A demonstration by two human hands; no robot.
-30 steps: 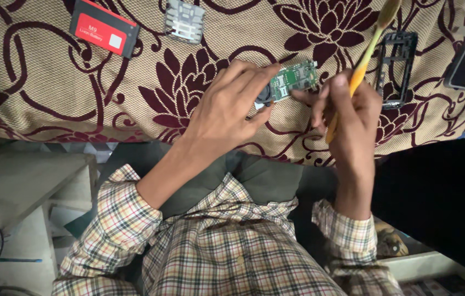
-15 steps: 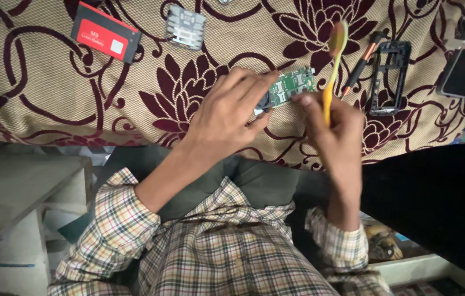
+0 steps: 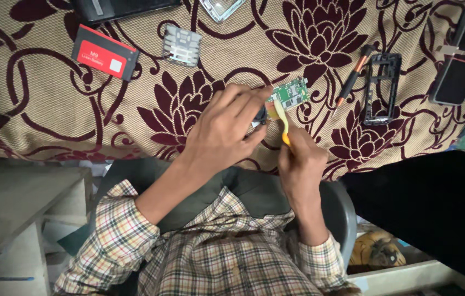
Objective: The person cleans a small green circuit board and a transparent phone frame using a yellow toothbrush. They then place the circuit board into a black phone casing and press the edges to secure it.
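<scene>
Near the middle of the patterned cloth (image 3: pixel 35 109), the left hand (image 3: pixel 224 129) pinches a small green circuit board (image 3: pixel 291 93) by its left end, fingers closed around it. The right hand (image 3: pixel 300 159) is closed in a fist around a yellow-handled brush (image 3: pixel 282 118), whose pale head lies against the board's lower left part.

Toward the far left of the cloth lies a red, flat, rectangular battery pack (image 3: pixel 105 53) with a black edge and a small white square label at its right end. Just to its right sits a grey keypad piece (image 3: pixel 182 45). At the far edge, a dark device (image 3: pixel 117 8) and a clear angular piece (image 3: pixel 220 7) are cut off by the frame. To the right of the board lies a screwdriver (image 3: pixel 351 79) with an orange and black handle, and just beside it a black phone frame (image 3: pixel 381 89), open in the middle. A dark phone (image 3: pixel 463 57) with a red stripe lies at the far right edge.

Half a second ago the brush stood upright with its head raised above the board; now it has come down and its head meets the board. The left hand has kept its hold, while the board has shifted slightly, so more of the cloth's far edge shows.
</scene>
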